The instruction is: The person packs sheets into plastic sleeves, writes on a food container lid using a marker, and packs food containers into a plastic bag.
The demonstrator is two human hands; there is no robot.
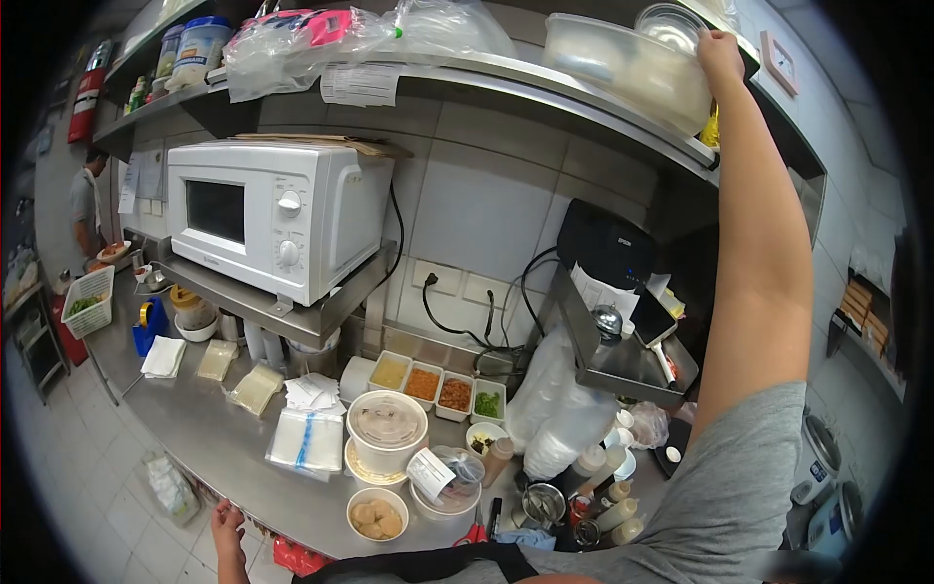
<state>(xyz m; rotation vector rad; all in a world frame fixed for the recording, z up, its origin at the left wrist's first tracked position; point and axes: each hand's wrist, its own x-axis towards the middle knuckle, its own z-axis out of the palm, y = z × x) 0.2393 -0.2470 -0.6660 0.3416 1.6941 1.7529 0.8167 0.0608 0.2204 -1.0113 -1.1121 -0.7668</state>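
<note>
My right hand (pixel 721 60) is raised to the upper shelf, its fingers closed on the edge of a clear round lid (pixel 671 27) above a large translucent tub (pixel 628 73). Low at the left, beside the counter's front edge, my left hand (pixel 228 526) has its fingers curled; whether anything is in them is too small to tell. On the counter stand a lidded paper bowl (pixel 387 420), stacked on another, an open bowl with tan pieces (pixel 377 514) and a clear-lidded bowl with a paper slip (pixel 431 474). Red scissors (pixel 474 530) lie beside them.
A white microwave (pixel 282 219) stands on a wall shelf. Small tubs of chopped food (pixel 422 383) line the wall. Sauce bottles (pixel 617 514) crowd the right. A black printer (pixel 605 243) sits on a metal ledge. Another person (pixel 86 204) stands far left.
</note>
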